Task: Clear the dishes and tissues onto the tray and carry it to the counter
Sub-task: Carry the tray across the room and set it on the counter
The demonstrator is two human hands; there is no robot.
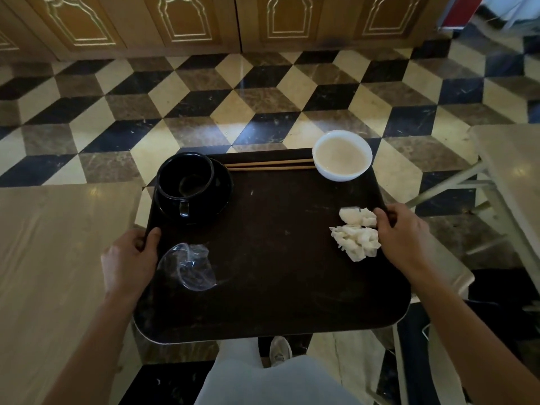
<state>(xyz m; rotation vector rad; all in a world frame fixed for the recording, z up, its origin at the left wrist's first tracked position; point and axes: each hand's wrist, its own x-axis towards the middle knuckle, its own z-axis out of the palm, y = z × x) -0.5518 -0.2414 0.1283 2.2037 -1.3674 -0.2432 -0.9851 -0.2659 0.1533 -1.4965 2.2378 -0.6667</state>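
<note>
A dark brown tray (pixel 274 258) is held in the air above the floor. My left hand (pixel 130 258) grips its left rim and my right hand (pixel 403 232) grips its right rim. On the tray a black cup (pixel 184 178) stands on a black saucer (pixel 220 197) at the far left. A white bowl (pixel 342 155) with pale liquid sits at the far right corner, and wooden chopsticks (pixel 268 165) lie between them. Crumpled white tissues (pixel 356 235) rest by my right hand. A clear glass (pixel 187 267) lies near my left hand.
A light wooden table (pixel 52 258) is on my left. Another table (pixel 514 171) with metal legs is on the right. Checkered tile floor (pixel 263 92) stretches ahead to wooden cabinet panels (pixel 187 21). My leg and shoe (pixel 280 350) show below the tray.
</note>
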